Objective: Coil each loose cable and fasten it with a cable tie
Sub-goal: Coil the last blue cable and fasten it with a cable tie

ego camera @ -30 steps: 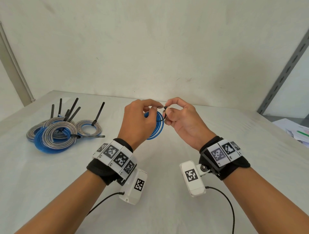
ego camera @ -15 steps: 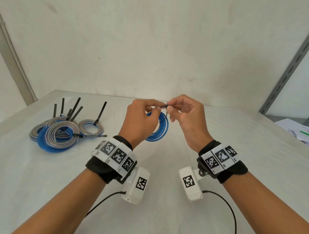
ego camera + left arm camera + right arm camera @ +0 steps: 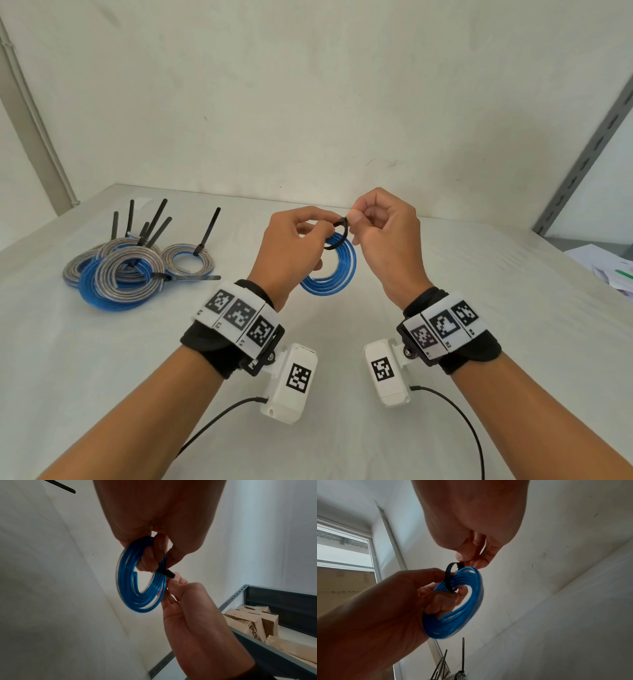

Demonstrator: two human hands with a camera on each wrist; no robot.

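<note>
- Two hands work above the bench (image 3: pixel 445 308): the left hand (image 3: pixel 287 250) grips the blue cable coil (image 3: pixel 337 270), fingers curled through its middle.
- The right hand (image 3: pixel 387 240) pinches the head of the black cable tie (image 3: pixel 340 233) looped round the coil's top.
- Several tied coils (image 3: pixel 130 267) lie well apart, far left.

The black cable tie (image 3: pixel 339 230) now stands as a clear loop around the blue coil (image 3: pixel 334 270), where a second ago it was barely seen between the fingertips. The right hand (image 3: pixel 387 240) has rolled its knuckles upward, pinching the tie's head higher than before. The left hand (image 3: pixel 291 246) has turned outward, so more of the coil shows below it.
</note>
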